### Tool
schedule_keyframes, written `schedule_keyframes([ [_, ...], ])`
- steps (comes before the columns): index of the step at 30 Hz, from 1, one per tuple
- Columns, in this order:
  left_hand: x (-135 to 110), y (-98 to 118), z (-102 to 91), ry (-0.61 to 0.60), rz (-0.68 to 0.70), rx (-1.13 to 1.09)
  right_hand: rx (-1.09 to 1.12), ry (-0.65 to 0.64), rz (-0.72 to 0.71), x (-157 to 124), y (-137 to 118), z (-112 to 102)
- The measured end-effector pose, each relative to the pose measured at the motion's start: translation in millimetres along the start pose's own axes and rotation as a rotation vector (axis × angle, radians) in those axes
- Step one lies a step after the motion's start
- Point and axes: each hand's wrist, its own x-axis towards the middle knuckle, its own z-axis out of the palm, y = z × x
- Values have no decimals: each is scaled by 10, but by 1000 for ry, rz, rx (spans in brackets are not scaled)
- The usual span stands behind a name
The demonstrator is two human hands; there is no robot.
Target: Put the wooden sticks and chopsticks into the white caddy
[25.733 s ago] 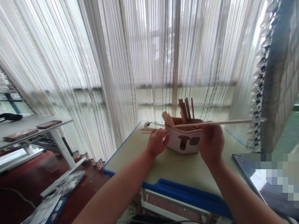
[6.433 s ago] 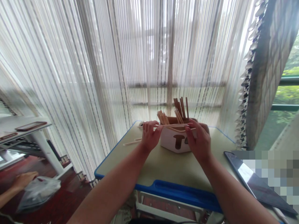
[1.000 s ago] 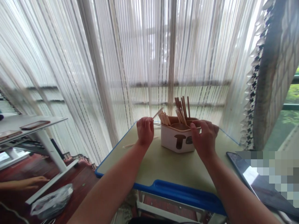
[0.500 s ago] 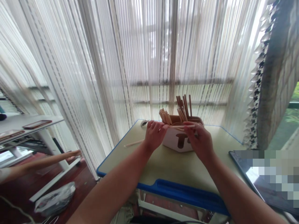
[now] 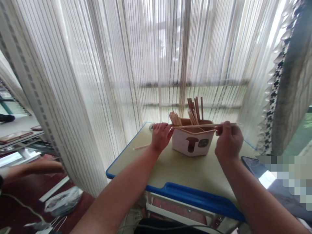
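My left hand [image 5: 161,136] is closed round the left end of a pair of light wooden chopsticks [image 5: 207,126], held level before the rim of a utensil holder. My right hand [image 5: 229,141] pinches their right end, where a bit of clear film seems to stick out. The white holder [image 5: 179,143] has a brown inside and a mushroom picture on its front. Light chopsticks [image 5: 175,119] stand in its left part, and darker brown chopsticks [image 5: 198,109] rise further right. Left of my left wrist, another light stick [image 5: 141,147] lies on the table.
The small table [image 5: 185,172] has a blue edge. A dark flat screen [image 5: 258,172] lies at the right, partly pixelated. Behind hangs a striped sheer curtain [image 5: 136,58]. Another person's arm [image 5: 36,168] reaches in at the left, above a plastic bag [image 5: 63,200] on the floor.
My right hand has slid right, away from my left hand, baring a longer stretch of the chopsticks and the holder's front. The view has shifted slightly; the other person's arm has drawn back left.
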Motion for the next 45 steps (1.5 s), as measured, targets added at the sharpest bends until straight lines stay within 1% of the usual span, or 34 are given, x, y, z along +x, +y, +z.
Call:
schedule_keyframes([
  [10, 17, 45, -19, 12, 43, -8, 114, -46, 43, -4, -17, 20],
  [13, 24, 76, -35, 25, 62, -18, 49, -145, 42, -33, -44, 11],
  [17, 44, 127, -62, 25, 85, -34, -74, -273, -51, -79, -104, -10],
  [19, 51, 144, -74, 35, 98, -36, -98, -335, -63, -94, -130, -17],
  [22, 52, 152, -77, 48, 110, -39, -139, -371, -82, -107, -144, -24],
  [24, 47, 149, -70, 50, 106, -50, -162, -324, -132, -107, -142, -31],
  [25, 43, 146, -65, 52, 96, -55, -162, -275, -172, -102, -143, -35],
  [28, 30, 131, -48, 39, 42, -56, -102, -65, -315, -58, -155, -55],
  [30, 21, 117, -35, 21, 10, -47, -72, 64, -380, -8, -163, -74],
  [32, 11, 103, -21, 3, -10, -41, -111, 154, -414, 38, -156, -96],
  [34, 2, 90, -6, -9, -30, -40, -212, 202, -429, 67, -128, -120],
  [37, -9, 76, 10, -32, -69, -46, -425, 238, -479, 76, -69, -155],
  [39, -10, 69, 13, -62, -98, -44, -549, 221, -510, 76, -38, -173],
  [42, -3, 54, 13, -138, -192, 8, -648, 107, -484, 92, -13, -180],
  [44, 1, 34, 22, -222, -326, 83, -689, 16, -450, 109, 2, -169],
  [45, 1, 20, 31, -287, -403, 122, -709, -28, -437, 116, 12, -161],
])
